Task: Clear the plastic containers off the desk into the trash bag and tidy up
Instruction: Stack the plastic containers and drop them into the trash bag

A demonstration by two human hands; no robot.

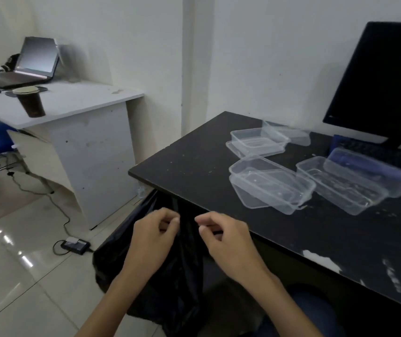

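A black trash bag [170, 283] hangs in front of the black desk [194, 166], just below its near corner. My left hand [153, 237] and my right hand [223, 237] each pinch the bag's top edge, a small gap between them. Several clear plastic containers lie on the desk: a stacked pair at the back [258, 142], a nested pair nearer me [270, 183], and a long one to the right [340, 186]. More clear containers [365, 169] overlap further right.
A dark monitor [384, 81] and keyboard [374, 152] stand at the desk's back right. A white desk [73, 100] to the left carries a laptop [24, 66] and a paper cup [30, 100]. A power adapter [75, 245] and cable lie on the tiled floor.
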